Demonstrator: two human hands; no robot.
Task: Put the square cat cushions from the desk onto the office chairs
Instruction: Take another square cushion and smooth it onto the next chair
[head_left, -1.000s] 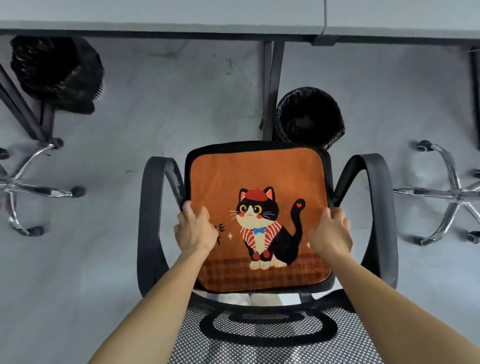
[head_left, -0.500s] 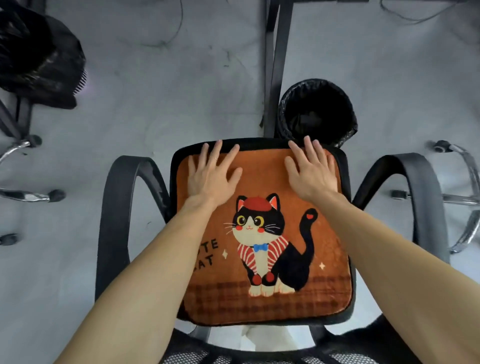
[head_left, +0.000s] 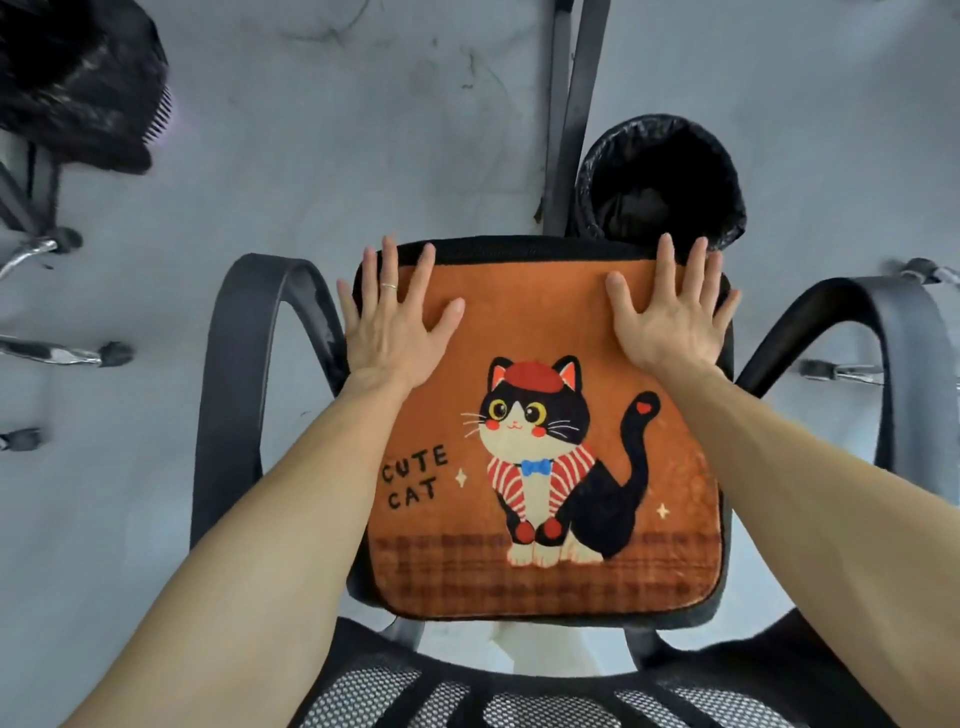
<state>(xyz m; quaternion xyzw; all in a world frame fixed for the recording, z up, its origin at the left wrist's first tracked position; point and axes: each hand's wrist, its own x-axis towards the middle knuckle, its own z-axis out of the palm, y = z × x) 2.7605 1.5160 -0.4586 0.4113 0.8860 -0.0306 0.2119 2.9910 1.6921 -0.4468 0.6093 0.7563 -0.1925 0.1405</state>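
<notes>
An orange square cat cushion (head_left: 540, 467), printed with a black-and-white cat and the words "CUTE CAT", lies flat on the seat of a black office chair (head_left: 234, 395). My left hand (head_left: 392, 322) presses flat on the cushion's far left corner, fingers spread. On the far right corner my right hand (head_left: 672, 317) lies flat the same way. The chair's mesh backrest (head_left: 519, 701) is at the bottom of the view, nearest me.
A black bin with a liner (head_left: 660, 182) stands just beyond the chair, beside a dark desk leg (head_left: 569, 114). Another black-bagged bin (head_left: 78, 88) is at top left. Chrome chair bases with castors (head_left: 57, 353) sit at both sides on the grey floor.
My hands moved from gripping the cushion's sides to its far corners, where they now press flat with fingers spread wider. The view came closer to the seat.
</notes>
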